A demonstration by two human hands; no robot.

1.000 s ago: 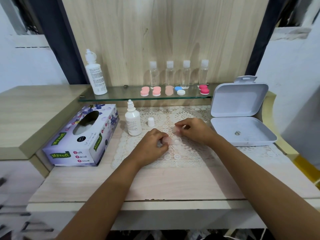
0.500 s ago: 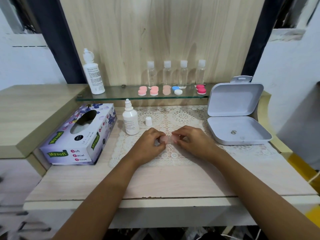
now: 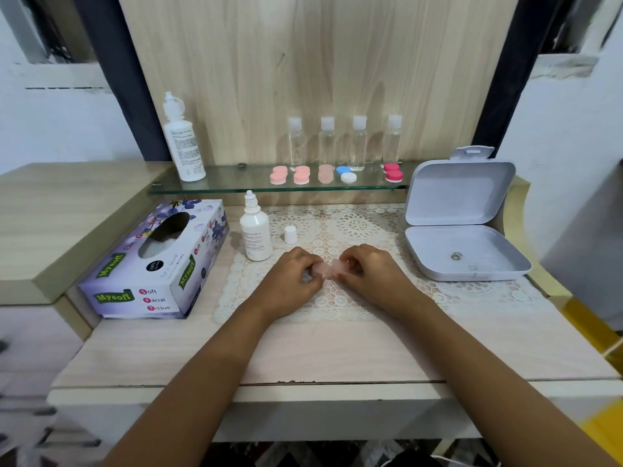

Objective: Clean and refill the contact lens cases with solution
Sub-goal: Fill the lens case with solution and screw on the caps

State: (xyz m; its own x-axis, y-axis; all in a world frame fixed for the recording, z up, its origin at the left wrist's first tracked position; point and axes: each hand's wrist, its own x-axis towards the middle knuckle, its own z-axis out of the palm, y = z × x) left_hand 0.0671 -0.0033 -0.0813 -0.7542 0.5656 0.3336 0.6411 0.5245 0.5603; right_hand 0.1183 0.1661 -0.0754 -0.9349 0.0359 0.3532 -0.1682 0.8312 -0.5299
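Left hand: fingers curled, pinching the left end of the pale pink contact lens case.
Right hand: fingers curled, pinching its right end.
Case: over the lace mat, near the solution bottle.

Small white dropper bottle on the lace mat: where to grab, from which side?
Grip the dropper bottle round its cylindrical body, below the shoulder, coming from the front. It stands upright with its nozzle uncapped, so avoid the top; the tissue box sits close on its left.
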